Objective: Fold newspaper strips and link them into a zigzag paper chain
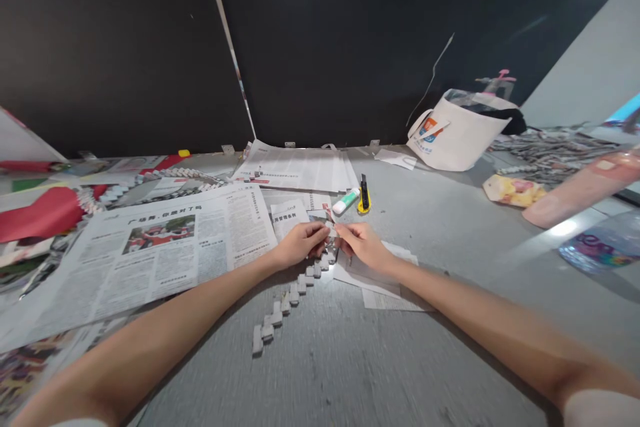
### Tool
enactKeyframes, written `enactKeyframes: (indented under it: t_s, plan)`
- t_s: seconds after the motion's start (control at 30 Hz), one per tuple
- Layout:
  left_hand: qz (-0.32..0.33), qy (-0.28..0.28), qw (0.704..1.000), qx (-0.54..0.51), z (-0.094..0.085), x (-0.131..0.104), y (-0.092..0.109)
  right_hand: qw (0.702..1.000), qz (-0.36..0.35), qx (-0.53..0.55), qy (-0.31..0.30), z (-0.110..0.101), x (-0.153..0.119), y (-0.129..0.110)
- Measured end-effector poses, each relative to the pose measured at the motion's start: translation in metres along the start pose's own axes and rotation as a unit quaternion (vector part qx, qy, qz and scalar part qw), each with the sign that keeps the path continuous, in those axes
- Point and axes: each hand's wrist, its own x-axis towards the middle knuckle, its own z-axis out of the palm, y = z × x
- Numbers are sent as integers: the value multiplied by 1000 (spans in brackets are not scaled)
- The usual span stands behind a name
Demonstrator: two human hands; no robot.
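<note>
A zigzag chain of folded newsprint strips (294, 292) runs from the lower middle of the grey table (320, 373) up to my hands. My left hand (303, 242) has its fingers closed on the chain's upper end. Close beside it, my right hand (364, 244) pinches the same end from the right. The fingers partly hide the pieces between them. Just beyond my hands lie a glue stick (346, 201) with a green and white body and a yellow and black cutter (364, 195).
Newspaper sheets (165, 247) cover the left side, near red paper (40, 215). Loose paper slips (375, 273) lie under my right hand. A white bag (457, 133), a pink bottle (580, 190) and a heap of paper strips (555, 150) stand or lie at the right. A dark panel (320, 47) rises behind.
</note>
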Motion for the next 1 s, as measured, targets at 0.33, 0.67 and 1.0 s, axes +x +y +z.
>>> enactKeyframes:
  t_s: [0.33, 0.67, 1.0]
  plan:
    - [-23, 15, 999, -32, 0, 3, -5, 1000, 24, 4, 13, 0, 1, 6]
    - [-31, 20, 998, -51, 1, 2, 0, 999, 21, 37, 3, -1, 0, -1]
    - [-36, 25, 998, -45, 1, 0, 7, 999, 21, 46, -17, -1, 1, 2]
